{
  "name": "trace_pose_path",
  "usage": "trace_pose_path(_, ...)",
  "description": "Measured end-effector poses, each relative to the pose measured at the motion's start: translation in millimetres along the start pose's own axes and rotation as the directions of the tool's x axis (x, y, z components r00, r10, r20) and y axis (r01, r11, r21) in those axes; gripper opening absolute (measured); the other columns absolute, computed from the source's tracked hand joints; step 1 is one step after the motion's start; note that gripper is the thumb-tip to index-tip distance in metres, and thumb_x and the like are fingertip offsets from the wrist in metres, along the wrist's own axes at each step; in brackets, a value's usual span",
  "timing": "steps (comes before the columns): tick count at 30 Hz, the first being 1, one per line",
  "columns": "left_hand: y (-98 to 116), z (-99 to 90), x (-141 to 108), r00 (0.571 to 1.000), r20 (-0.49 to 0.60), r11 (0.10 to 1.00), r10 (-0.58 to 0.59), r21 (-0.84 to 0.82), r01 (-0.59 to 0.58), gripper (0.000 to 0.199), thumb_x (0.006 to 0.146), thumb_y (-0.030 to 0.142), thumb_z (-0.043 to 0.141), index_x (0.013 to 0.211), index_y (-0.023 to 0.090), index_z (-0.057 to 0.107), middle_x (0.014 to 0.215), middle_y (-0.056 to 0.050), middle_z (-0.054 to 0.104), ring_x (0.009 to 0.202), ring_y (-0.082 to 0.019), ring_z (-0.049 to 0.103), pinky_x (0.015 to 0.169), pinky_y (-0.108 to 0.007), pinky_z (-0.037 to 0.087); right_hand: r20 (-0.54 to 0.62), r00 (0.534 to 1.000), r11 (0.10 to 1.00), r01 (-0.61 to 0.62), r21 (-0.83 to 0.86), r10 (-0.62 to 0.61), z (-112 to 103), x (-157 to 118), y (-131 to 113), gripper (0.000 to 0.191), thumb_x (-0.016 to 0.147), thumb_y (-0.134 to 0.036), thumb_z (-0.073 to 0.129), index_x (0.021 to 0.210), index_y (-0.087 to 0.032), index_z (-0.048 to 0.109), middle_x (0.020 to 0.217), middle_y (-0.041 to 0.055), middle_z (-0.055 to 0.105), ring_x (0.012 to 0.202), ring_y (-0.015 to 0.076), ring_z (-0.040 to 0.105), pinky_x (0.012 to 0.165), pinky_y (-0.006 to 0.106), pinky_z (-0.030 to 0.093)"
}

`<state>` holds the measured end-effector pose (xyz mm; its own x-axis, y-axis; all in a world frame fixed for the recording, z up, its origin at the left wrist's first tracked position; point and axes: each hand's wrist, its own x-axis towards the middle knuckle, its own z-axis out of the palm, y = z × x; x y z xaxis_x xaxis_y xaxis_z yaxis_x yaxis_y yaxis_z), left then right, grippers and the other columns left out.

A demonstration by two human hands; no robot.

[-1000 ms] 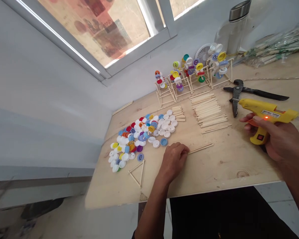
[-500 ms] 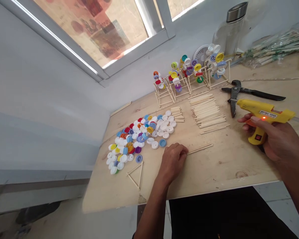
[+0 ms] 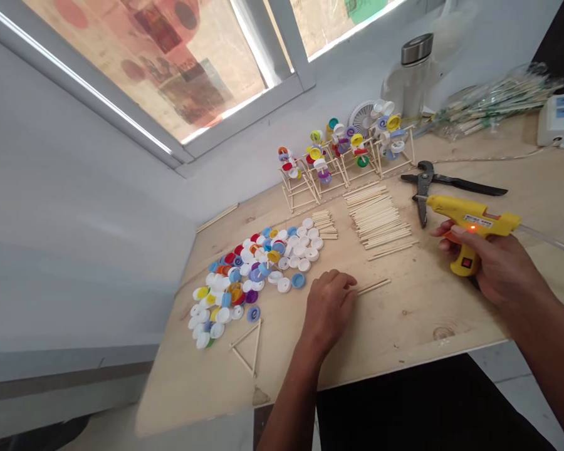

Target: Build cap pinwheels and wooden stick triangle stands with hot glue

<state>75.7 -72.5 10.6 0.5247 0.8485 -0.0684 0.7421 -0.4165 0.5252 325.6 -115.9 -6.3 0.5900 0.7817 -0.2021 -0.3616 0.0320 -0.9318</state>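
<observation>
A yellow hot glue gun (image 3: 496, 219) with a lit red light is gripped by its handle in my right hand (image 3: 502, 263). Its nozzle points left, and a clear glue stick comes out of its back end. My left hand (image 3: 331, 307) rests on the table with curled fingers on the left ends of a couple of thin wooden sticks (image 3: 376, 286). Those covered ends are hidden. Left of that hand lies a triangle of joined sticks (image 3: 257, 347). Behind it spreads a pile of coloured bottle caps (image 3: 263, 266).
Rows of loose sticks (image 3: 378, 216) and short sticks (image 3: 325, 225) lie mid-table. Stick frames with cap wheels (image 3: 331, 172) stand by the wall. Black-handled pliers (image 3: 425, 188) lie beyond the glue gun. Farther back are a bottle (image 3: 413, 88), a small fan (image 3: 361, 118) and bagged sticks (image 3: 493, 106).
The camera view has shifted to the right, bringing a white box into sight at the right edge. My left hand has slid slightly farther along the sticks. The glue gun stays in my right hand.
</observation>
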Motion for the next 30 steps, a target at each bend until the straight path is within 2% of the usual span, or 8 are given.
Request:
trace_pose_path(5,11.9,7.9,10.2,0.993,0.1,0.989,0.062,0.127,-0.075,0.013,0.077,0.011,0.056,0.085,0.02,0.062,0.091,-0.004,0.065,0.087,-0.02,0.057,0.077,-0.035,0.04,0.029,1.0,1.0,-0.004,-0.011,0.005,-2.3,0.8,2.8,0.026,0.06,-0.032,0.078,0.08,-0.018,0.069,0.083,0.0013,0.068,0.059,0.0067,0.054,0.054,0.016,0.046)
trace_pose_path(9,14.3,12.3,13.4,0.987,0.136,0.968,0.081,0.224,-0.111,0.013,0.08,0.009,0.052,0.084,0.019,0.06,0.088,-0.004,0.065,0.083,-0.02,0.056,0.074,-0.034,0.039,0.023,1.0,1.0,-0.008,-0.015,0.009,-2.2,-0.1,3.1,0.026,0.061,-0.033,0.078,0.08,-0.018,0.069,0.086,0.0017,0.068,0.061,0.0073,0.054,0.054,0.016,0.046)
trace_pose_path(16,18.4,17.9,23.7,0.973,0.152,0.94,0.175,0.268,-0.21,0.015,0.087,0.013,0.046,0.081,0.019,0.058,0.087,-0.005,0.064,0.081,-0.019,0.055,0.073,-0.033,0.038,0.036,0.999,1.0,-0.003,-0.011,0.004,-0.5,-2.6,0.2,0.024,0.062,-0.035,0.078,0.08,-0.021,0.069,0.083,-0.0009,0.068,0.06,0.0065,0.053,0.055,0.016,0.046)
trace_pose_path(22,25.0,26.1,36.5,0.955,0.18,0.908,0.237,0.308,-0.284,0.012,0.086,0.013,0.049,0.083,0.019,0.058,0.088,-0.005,0.064,0.082,-0.019,0.055,0.073,-0.033,0.037,0.049,0.998,0.999,-0.032,0.015,0.031,-2.1,-1.3,3.6,0.031,0.062,-0.039,0.078,0.084,-0.02,0.067,0.084,0.0001,0.068,0.06,0.0069,0.053,0.056,0.017,0.046)
trace_pose_path(30,37.0,35.8,55.1,0.942,0.126,0.814,0.31,0.477,-0.332,0.011,0.086,0.014,0.05,0.08,0.018,0.058,0.087,-0.005,0.064,0.081,-0.019,0.055,0.07,-0.033,0.036,0.05,0.999,1.0,-0.019,0.001,0.019,-1.8,-0.6,4.3,0.037,0.062,-0.042,0.078,0.087,-0.018,0.066,0.083,0.0045,0.067,0.061,0.0104,0.052,0.056,0.022,0.046)
